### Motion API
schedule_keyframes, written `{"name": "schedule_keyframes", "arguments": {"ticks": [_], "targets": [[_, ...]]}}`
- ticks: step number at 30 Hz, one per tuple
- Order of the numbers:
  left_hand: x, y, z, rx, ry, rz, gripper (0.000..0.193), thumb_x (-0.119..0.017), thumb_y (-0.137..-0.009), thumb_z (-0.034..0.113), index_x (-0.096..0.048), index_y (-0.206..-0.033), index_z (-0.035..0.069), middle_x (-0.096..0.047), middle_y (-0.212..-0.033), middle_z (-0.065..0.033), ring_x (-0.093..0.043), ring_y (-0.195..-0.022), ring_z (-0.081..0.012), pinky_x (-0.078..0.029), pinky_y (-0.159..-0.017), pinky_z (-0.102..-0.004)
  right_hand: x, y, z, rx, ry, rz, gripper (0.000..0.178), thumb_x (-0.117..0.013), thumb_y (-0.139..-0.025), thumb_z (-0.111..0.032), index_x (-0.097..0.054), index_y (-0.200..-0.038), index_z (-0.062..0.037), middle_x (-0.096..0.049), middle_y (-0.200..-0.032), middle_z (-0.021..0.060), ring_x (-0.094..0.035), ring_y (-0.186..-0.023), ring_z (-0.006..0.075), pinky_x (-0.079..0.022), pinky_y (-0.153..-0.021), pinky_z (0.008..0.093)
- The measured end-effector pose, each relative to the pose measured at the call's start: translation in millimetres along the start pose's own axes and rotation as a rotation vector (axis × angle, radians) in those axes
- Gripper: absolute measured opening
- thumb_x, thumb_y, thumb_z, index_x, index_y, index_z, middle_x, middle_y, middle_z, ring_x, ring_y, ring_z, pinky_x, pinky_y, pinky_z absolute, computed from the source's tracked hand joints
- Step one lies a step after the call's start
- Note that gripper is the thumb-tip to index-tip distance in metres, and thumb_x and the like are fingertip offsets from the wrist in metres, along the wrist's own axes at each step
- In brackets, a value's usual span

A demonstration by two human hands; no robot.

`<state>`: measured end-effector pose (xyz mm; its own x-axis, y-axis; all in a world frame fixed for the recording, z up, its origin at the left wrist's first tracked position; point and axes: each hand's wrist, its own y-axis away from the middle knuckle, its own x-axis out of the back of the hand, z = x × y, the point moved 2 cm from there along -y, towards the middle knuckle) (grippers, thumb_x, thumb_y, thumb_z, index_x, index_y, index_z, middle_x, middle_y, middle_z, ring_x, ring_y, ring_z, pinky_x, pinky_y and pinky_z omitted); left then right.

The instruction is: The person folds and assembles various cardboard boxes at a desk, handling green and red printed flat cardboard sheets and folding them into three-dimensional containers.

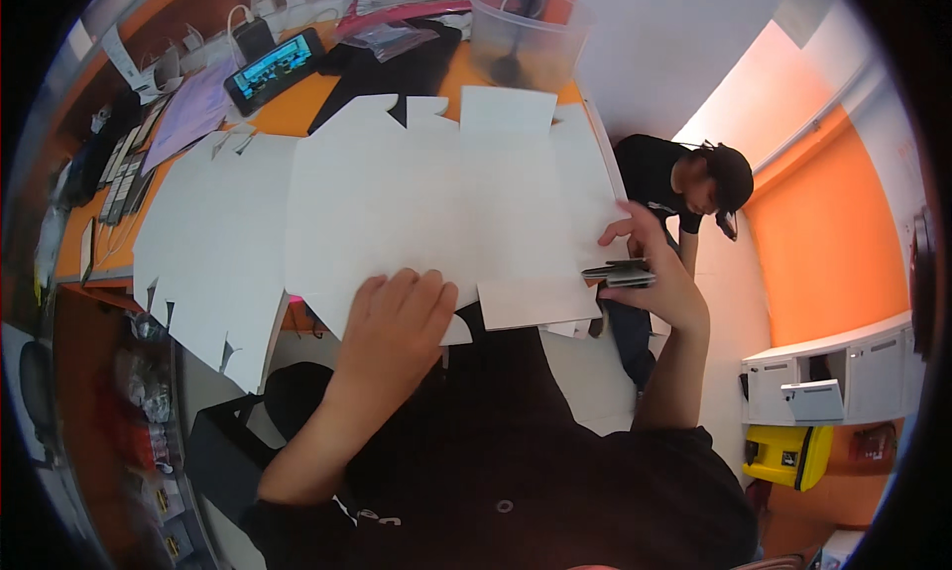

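Note:
A large white die-cut cardboard sheet [397,203] lies unfolded over the orange table, with slots and flaps along its edges. My left hand [402,317] rests palm down on its near edge, the fingers lightly bent and holding nothing. At the sheet's right side, my right hand [659,268] grips a small dark, flat layered object [623,273] between thumb and fingers. The object's exact kind is unclear. It is just over the near right flap [540,304], and I cannot tell whether they touch.
Toward the back stand a phone [275,71] with a lit screen and a clear plastic tub [526,40]. Black cloth [416,64] lies between them. Beyond the table's right edge a person [684,183] in a black cap bends down. A black chair [233,451] is at lower left.

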<state>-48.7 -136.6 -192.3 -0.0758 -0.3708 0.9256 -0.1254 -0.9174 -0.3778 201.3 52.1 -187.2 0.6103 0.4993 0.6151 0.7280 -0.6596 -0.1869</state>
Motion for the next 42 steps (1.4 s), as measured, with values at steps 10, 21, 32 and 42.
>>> {"name": "schedule_keyframes", "arguments": {"ticks": [10, 21, 32, 42], "targets": [[15, -32, -13, -0.047, 0.078, -0.321, 0.028, -0.063, -0.072, -0.001, -0.057, -0.099, 0.002, -0.057, -0.097, -0.0109, -0.059, -0.093, -0.0241, -0.049, -0.075, -0.0351, -7, 0, 1, 0.226, 0.164, -0.020, 0.029, -0.067, -0.070, 0.012, -0.072, -0.093, -0.0044, -0.055, -0.108, 0.0054, -0.059, -0.090, 0.0142, -0.047, -0.077, 0.0272], [11, -134, -50, 0.252, 0.347, -1.153, 0.027, -0.075, -0.075, 0.015, -0.062, -0.099, 0.011, -0.064, -0.098, -0.0082, -0.063, -0.095, -0.0240, -0.048, -0.080, -0.0381, -3, 2, 9, 0.220, 0.097, -0.081, 0.043, -0.063, -0.060, 0.017, -0.072, -0.096, -0.0053, -0.054, -0.112, 0.0086, -0.058, -0.103, 0.0213, -0.046, -0.087, 0.0299], [16, -126, -87, 0.140, 0.744, -0.530, 0.037, -0.056, -0.094, 0.027, -0.051, -0.126, 0.008, -0.059, -0.115, -0.0067, -0.055, -0.101, -0.0203, -0.044, -0.092, -0.0341, 55, -85, 55, 0.037, -0.032, 0.104, 0.065, -0.061, -0.084, -0.009, -0.035, -0.143, -0.0076, -0.052, -0.126, 0.0109, -0.052, -0.092, 0.0153, -0.044, -0.084, 0.0266], [-3, -186, -121, 0.230, 0.096, -0.497, 0.089, -0.081, -0.063, 0.017, -0.038, -0.141, 0.017, -0.044, -0.138, -0.0126, -0.037, -0.131, -0.0321, -0.027, -0.104, -0.0580, 36, -136, 41, -0.154, 0.201, -0.157, 0.094, -0.070, -0.076, -0.011, -0.013, -0.151, -0.0147, -0.053, -0.123, 0.0222, -0.052, -0.113, 0.0346, -0.041, -0.099, 0.0427]]}}
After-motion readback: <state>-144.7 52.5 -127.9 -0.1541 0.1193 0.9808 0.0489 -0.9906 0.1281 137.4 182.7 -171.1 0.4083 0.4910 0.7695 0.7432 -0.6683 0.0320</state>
